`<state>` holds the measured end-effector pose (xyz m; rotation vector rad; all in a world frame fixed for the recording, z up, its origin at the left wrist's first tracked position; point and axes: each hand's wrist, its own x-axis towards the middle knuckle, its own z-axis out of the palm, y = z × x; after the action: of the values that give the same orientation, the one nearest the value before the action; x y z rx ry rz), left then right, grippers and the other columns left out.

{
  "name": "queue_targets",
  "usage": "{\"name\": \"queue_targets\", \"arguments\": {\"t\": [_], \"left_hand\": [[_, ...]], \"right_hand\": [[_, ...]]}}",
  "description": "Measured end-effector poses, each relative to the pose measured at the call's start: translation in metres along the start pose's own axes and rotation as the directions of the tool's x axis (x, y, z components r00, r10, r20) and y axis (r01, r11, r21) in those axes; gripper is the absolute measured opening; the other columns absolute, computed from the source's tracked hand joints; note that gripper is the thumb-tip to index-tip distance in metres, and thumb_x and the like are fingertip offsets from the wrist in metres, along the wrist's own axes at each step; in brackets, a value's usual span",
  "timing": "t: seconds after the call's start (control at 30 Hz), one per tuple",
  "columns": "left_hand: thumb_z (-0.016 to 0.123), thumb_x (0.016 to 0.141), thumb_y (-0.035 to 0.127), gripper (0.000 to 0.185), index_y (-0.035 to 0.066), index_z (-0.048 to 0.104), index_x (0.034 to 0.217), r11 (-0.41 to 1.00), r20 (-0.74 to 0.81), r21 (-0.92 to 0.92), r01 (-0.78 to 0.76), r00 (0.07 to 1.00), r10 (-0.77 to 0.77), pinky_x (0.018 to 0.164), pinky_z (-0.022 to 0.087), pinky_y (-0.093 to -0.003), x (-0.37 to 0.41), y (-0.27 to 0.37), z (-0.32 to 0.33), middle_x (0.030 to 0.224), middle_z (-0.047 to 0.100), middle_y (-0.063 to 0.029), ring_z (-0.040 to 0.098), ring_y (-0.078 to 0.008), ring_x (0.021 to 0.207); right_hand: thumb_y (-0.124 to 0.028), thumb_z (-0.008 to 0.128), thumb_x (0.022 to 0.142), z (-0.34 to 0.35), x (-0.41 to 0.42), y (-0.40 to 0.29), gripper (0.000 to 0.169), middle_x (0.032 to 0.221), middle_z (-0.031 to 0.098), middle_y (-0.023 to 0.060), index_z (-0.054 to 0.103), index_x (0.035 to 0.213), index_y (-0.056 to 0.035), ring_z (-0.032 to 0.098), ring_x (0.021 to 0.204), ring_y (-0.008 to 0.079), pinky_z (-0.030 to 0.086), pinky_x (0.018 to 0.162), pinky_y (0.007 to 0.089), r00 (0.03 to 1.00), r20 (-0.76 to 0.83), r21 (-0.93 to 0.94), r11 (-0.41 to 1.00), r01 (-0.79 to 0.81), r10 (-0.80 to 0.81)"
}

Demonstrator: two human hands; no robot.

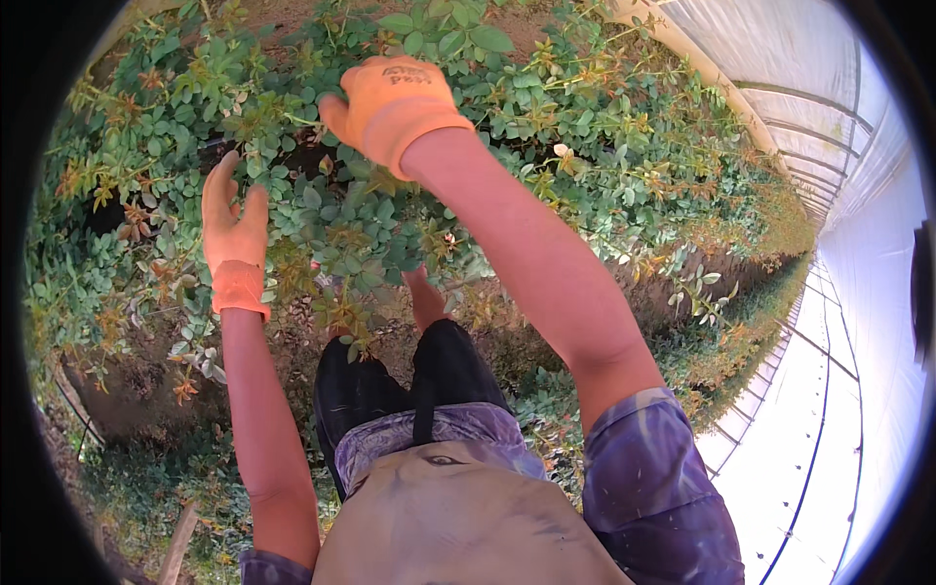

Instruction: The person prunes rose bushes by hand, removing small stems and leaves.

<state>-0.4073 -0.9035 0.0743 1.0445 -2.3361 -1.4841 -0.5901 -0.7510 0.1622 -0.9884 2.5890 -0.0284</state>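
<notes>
Both hands wear orange work gloves and are over a dense bed of leafy rose-like plants (365, 234). My left hand (235, 219) is at the near left of the foliage, fingers pointing away from me. Its thumb stands apart from the fingers, and no object shows between them. Farther out and to the right, my right hand (398, 102) reaches into the greenery with its back, which bears printed writing, turned up. Its thumb points left; the other fingertips are hidden, so I cannot see whether it grips a stem. Reddish young shoots (135, 219) grow left of my left hand.
A soil path (292, 358) runs under me between plant rows, and another row (183, 475) lies behind. To the right are the greenhouse's plastic sheeting (877, 256) and a pale beam (702, 66). A wooden stake (178, 545) stands at lower left.
</notes>
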Motion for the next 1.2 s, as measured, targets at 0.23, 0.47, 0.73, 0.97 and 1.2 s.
{"name": "queue_targets", "arguments": {"t": [0.23,0.47,0.73,0.97,1.2], "left_hand": [[0.057,0.103,0.015,0.034,-0.002,0.061,0.132,0.936,-0.103,-0.319,-0.147,0.987,0.120,0.093,0.052,-0.0325,-0.080,0.118,0.023,0.110,0.073,-0.0126,0.068,-0.0190,0.102],[0.054,0.101,0.018,0.032,0.001,0.065,0.125,0.840,0.706,-0.051,0.540,0.615,-0.352,0.077,0.050,-0.0280,-0.177,0.084,0.176,0.105,0.073,-0.0090,0.065,-0.0130,0.094],[0.057,0.094,0.054,0.055,0.002,0.063,0.114,0.625,0.575,0.382,0.680,0.354,-0.737,0.069,0.052,-0.0319,-0.128,-0.007,0.334,0.109,0.070,-0.0103,0.068,-0.0176,0.079],[0.065,0.096,0.029,0.039,-0.002,0.061,0.119,0.615,0.533,0.613,0.496,0.315,-0.785,0.066,0.061,-0.0386,-0.113,-0.016,0.366,0.109,0.069,-0.0114,0.072,-0.0221,0.077],[0.068,0.094,0.029,0.045,0.000,0.060,0.127,0.605,0.536,0.620,0.499,0.294,-0.792,0.081,0.058,-0.0330,-0.118,-0.010,0.360,0.112,0.070,-0.0108,0.072,-0.0196,0.081]], "right_hand": [[-0.030,0.064,0.096,-0.061,-0.127,0.208,0.032,0.103,0.074,0.0082,0.070,0.116,-0.0065,0.068,0.093,0.0161,0.053,0.087,0.0320,0.915,-0.326,0.651,0.759,0.034,0.239],[-0.023,0.064,0.093,0.014,-0.253,0.262,0.037,0.115,0.072,0.0140,0.066,0.124,-0.0014,0.068,0.109,0.0236,0.052,0.094,0.0353,0.885,0.251,0.731,0.523,-0.439,0.392],[-0.021,0.065,0.090,0.107,-0.318,0.272,0.034,0.115,0.070,0.0200,0.067,0.118,-0.0022,0.066,0.110,0.0376,0.050,0.097,0.0409,0.858,0.239,0.760,0.462,-0.457,0.455],[-0.013,0.064,0.087,0.137,-0.336,0.276,0.032,0.113,0.070,0.0197,0.065,0.117,-0.0006,0.066,0.105,0.0388,0.052,0.092,0.0430,0.910,0.160,0.836,0.438,-0.331,0.383],[-0.014,0.065,0.088,0.162,-0.328,0.275,0.033,0.112,0.070,0.0212,0.065,0.117,0.0008,0.066,0.106,0.0392,0.051,0.094,0.0438,0.911,0.133,0.892,0.354,-0.282,0.391]]}}
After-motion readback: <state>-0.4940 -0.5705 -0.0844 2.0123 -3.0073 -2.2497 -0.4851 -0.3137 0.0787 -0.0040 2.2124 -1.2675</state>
